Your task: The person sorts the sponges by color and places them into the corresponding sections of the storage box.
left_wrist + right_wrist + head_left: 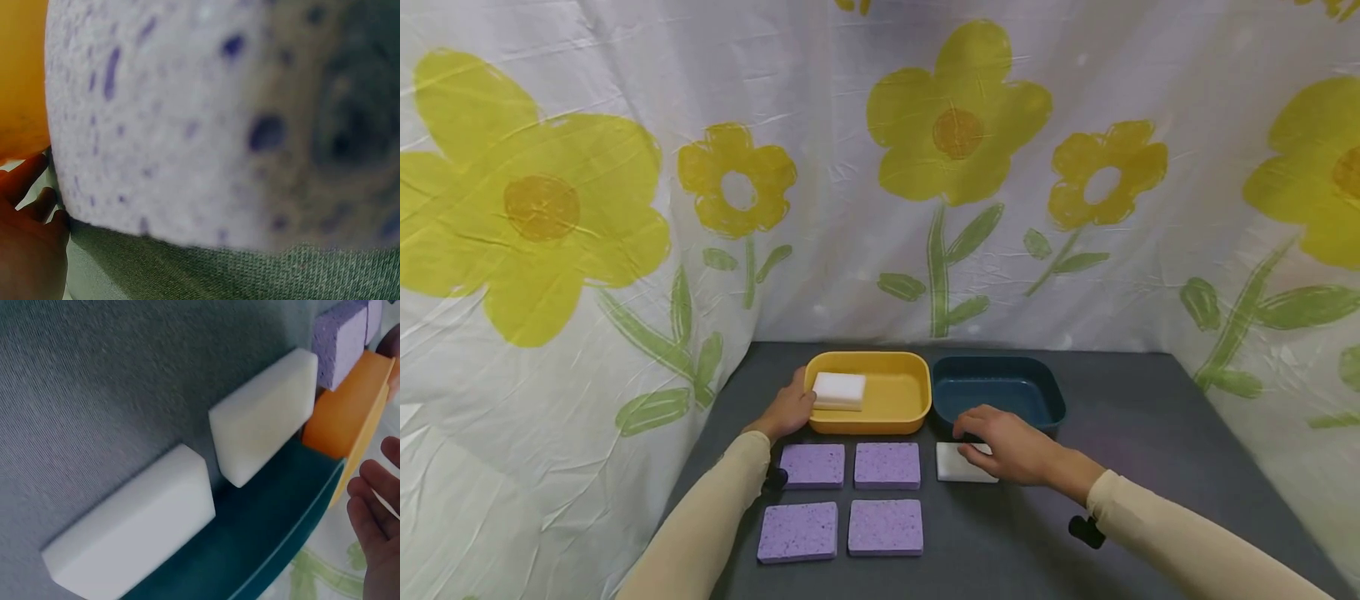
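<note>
At the left end of the yellow bin, my left hand touches the outer wall, fingers lightly bent. Inside that bin lies a white block sponge, possibly stacked on another. My right hand hovers over the front of the dark blue bin, its fingers loosely bent with nothing visible between them. Below its fingertips a white block sponge lies on the table. From the right wrist, a second white block sponge shows along the blue bin; the head view hides it behind the hand.
Several purple sponges lie in two rows in front of the yellow bin. One purple sponge fills most of the left wrist view. The bins stand side by side at the back of the dark grey table, before a flowered curtain.
</note>
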A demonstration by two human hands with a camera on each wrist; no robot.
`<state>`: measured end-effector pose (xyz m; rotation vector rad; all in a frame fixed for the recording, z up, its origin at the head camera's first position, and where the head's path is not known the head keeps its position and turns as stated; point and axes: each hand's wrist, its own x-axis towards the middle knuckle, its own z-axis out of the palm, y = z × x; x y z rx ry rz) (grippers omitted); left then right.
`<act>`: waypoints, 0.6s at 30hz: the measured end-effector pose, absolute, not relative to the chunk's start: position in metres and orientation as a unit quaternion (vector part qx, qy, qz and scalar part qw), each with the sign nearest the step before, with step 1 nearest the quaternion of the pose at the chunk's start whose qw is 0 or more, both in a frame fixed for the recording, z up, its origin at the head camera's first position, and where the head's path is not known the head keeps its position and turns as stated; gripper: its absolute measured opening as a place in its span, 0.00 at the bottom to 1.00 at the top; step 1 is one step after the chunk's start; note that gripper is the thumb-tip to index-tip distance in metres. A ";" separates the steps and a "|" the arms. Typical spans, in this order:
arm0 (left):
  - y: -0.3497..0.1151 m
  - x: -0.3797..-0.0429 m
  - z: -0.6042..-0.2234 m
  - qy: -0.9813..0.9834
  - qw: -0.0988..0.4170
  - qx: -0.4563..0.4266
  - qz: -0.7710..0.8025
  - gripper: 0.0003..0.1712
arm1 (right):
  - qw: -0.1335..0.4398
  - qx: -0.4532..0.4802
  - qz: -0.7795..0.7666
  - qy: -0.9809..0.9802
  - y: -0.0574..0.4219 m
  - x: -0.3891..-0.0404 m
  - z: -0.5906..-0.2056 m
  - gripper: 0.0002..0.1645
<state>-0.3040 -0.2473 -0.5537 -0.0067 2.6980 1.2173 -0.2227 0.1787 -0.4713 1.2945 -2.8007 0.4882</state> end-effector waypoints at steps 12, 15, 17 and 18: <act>-0.247 -0.302 -0.550 0.905 0.098 -0.010 0.413 0.39 | 0.001 0.407 0.143 -0.902 0.186 -0.215 -0.497 0.13; -0.247 -0.303 -0.551 0.904 0.100 -0.015 0.415 0.40 | 0.005 0.403 0.133 -0.905 0.187 -0.214 -0.504 0.14; -0.247 -0.303 -0.552 0.904 0.100 -0.015 0.416 0.40 | 0.013 0.404 0.129 -0.906 0.187 -0.213 -0.508 0.15; -0.246 -0.303 -0.553 0.904 0.099 -0.013 0.415 0.40 | 0.017 0.405 0.127 -0.906 0.187 -0.213 -0.510 0.16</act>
